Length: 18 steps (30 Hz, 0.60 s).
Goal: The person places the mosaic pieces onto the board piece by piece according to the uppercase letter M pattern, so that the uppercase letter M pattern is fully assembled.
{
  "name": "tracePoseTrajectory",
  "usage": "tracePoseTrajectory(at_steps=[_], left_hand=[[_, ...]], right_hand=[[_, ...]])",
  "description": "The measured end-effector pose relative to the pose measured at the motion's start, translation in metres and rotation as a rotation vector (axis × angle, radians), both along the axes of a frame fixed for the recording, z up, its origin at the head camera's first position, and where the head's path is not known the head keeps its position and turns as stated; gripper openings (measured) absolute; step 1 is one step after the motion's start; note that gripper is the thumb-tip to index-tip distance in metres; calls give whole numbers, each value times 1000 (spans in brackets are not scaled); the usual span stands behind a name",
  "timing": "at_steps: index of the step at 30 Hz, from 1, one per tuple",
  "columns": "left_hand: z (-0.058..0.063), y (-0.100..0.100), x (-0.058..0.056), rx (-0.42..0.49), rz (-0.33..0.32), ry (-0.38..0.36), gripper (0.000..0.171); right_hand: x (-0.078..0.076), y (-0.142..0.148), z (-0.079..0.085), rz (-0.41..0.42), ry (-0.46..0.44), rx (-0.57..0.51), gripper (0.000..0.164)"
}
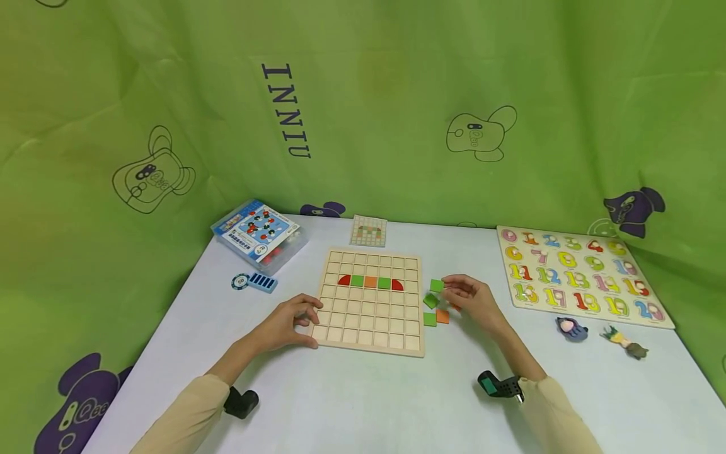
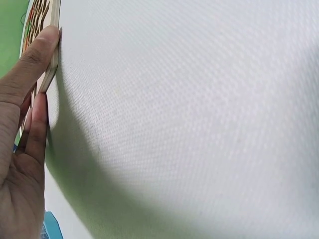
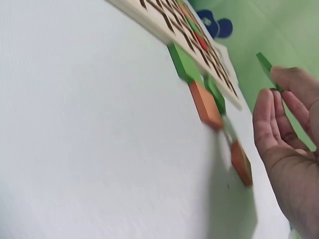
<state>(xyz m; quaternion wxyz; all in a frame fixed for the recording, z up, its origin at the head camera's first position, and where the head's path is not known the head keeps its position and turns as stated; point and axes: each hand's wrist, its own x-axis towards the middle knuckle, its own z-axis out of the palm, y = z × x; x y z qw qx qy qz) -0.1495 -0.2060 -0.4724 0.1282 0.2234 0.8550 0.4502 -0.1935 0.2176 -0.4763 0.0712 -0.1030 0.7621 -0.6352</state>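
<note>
A wooden grid board [image 1: 363, 321] lies flat, with a row of tiles across it: red rounded pieces at both ends, then two green squares and an orange square [image 1: 370, 282] in the middle. At its left edge my left hand [image 1: 292, 321] rests thumb and fingertips near the front corner; the left wrist view shows the thumb [image 2: 37, 55] on the rim. Right of the board, my right hand [image 1: 469, 301] pinches a green square tile [image 3: 264, 62] between thumb and fingers. Below it lie loose green tiles [image 1: 430, 320] and orange tiles [image 3: 204, 104], one partly behind the fingers.
Behind the board lies a pattern card [image 1: 368, 231]. A clear plastic box [image 1: 261, 233] is at back left, with a blue striped piece [image 1: 263, 282] and a round token [image 1: 240, 281] before it. A number puzzle board [image 1: 584, 277] and small figures [image 1: 571, 329] lie right.
</note>
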Motion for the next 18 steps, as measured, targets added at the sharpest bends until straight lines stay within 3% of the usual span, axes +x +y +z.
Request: tracePoseTrajectory(at_steps=[18], left_hand=[[4,3,0,-46,-6,32,34]], right_hand=[[2,-60,-8,42,-63,-127,37]])
